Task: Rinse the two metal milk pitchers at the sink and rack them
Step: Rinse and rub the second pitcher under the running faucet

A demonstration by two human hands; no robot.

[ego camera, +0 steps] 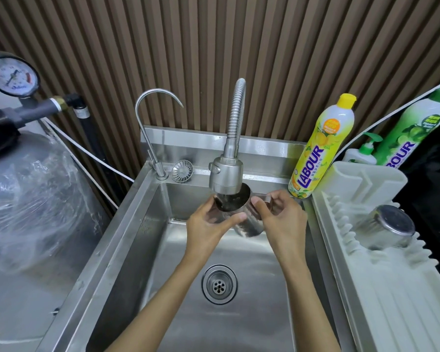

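Note:
A metal milk pitcher [241, 212] is held tilted over the steel sink [127, 237], its mouth right under the flexible spray faucet head [225, 176], with water running into it. My left hand [211, 229] grips its body from the left. My right hand [281, 219] holds it from the right at the handle side. A second metal pitcher [386, 229] lies upside down on the white dish rack [396, 288] at the right.
A slim gooseneck tap [150, 128] and a loose sink strainer [182, 170] sit on the sink's back ledge. Yellow [320, 148] and green [412, 128] dish soap bottles and a pump bottle [363, 153] stand behind the rack. A wrapped grey tank [31, 199] with a pressure gauge [12, 74] stands on the left.

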